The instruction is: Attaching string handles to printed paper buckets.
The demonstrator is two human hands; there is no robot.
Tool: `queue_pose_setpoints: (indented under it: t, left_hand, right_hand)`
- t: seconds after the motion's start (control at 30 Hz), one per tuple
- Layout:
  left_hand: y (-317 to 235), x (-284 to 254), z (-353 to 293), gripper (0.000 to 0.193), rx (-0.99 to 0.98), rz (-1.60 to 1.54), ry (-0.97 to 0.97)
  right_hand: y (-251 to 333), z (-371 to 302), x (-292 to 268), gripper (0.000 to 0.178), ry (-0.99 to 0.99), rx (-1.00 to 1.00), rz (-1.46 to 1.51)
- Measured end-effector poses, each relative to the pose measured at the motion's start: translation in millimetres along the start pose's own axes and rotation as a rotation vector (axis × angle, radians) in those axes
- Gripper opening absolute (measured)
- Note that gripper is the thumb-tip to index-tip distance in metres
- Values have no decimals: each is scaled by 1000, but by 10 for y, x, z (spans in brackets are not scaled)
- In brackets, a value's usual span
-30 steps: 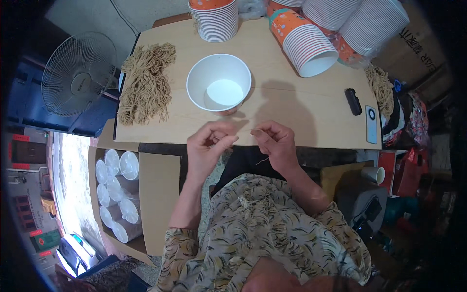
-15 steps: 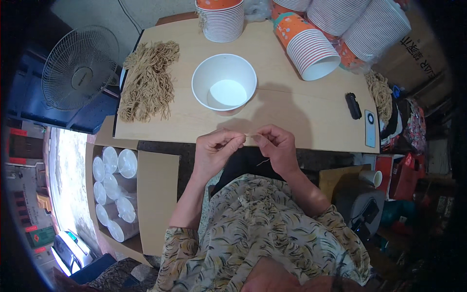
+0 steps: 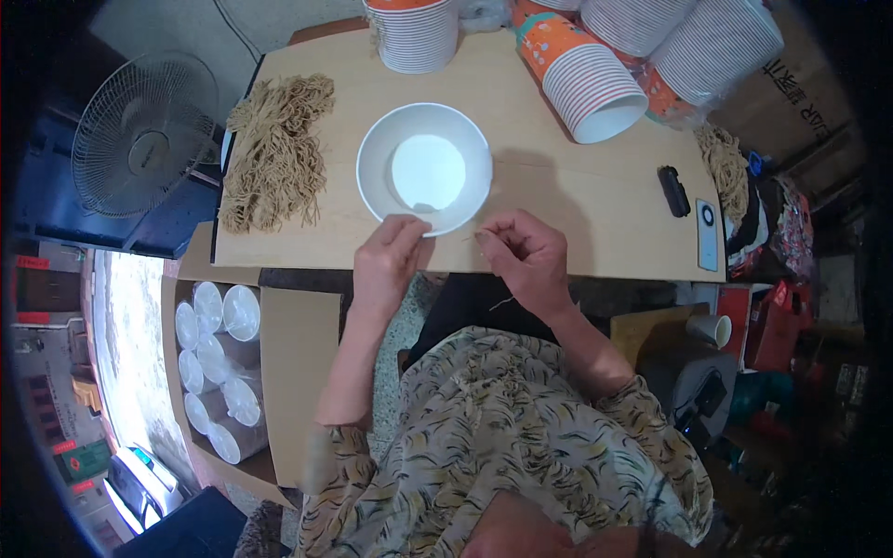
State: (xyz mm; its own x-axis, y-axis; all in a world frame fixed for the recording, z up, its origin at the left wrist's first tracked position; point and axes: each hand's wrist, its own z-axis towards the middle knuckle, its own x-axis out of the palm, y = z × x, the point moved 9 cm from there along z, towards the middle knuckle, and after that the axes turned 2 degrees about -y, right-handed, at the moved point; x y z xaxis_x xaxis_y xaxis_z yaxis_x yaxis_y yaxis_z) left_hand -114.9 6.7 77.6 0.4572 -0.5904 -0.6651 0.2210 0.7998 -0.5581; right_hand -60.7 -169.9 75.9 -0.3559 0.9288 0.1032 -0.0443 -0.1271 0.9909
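A large white paper bowl [image 3: 381, 163] stands near the table's front edge, tipped slightly toward me. My left hand [image 3: 383, 265] pinches its near rim between thumb and fingers. Just right of the bowl, my right hand [image 3: 528, 256] is closed in a pinch on a thin tan string [image 3: 503, 301]. One short end of it sticks out at the fingertips, and a longer tail hangs below the hand. A heap of similar tan strings [image 3: 274, 158] lies at the table's left side.
Stacked paper bowls stand upright [image 3: 417, 42] at the back, and others lie tilted [image 3: 595, 93] at the back right. A black object [image 3: 673, 192] and a phone [image 3: 708, 234] lie on the right. Left are a fan [image 3: 147, 139] and a carton of wrapped cups [image 3: 279, 372].
My left hand has left the string and moved up to the bowl's near rim. The bowl has tipped toward me. My right hand has stayed near its place, keeping the string.
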Motion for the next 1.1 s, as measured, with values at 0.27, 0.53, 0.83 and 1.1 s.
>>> queue_pose_setpoints:
  t: [0.27,0.53,0.83,1.1]
  left_hand:
    - [-157,207,-352,35,52,67,2]
    - [-165,260,-420,33,27,49,8]
    - [-172,260,-420,28,6,23,14]
    - [-176,274,-413,32,-5,34,37]
  right_hand:
    - [-464,12,55,6,57,68,-181]
    - [-613,-20,119,9,105,106,-266]
    - [-578,-40,112,7,96,39,-262]
    - [-631,-41,114,7,112,8,-331]
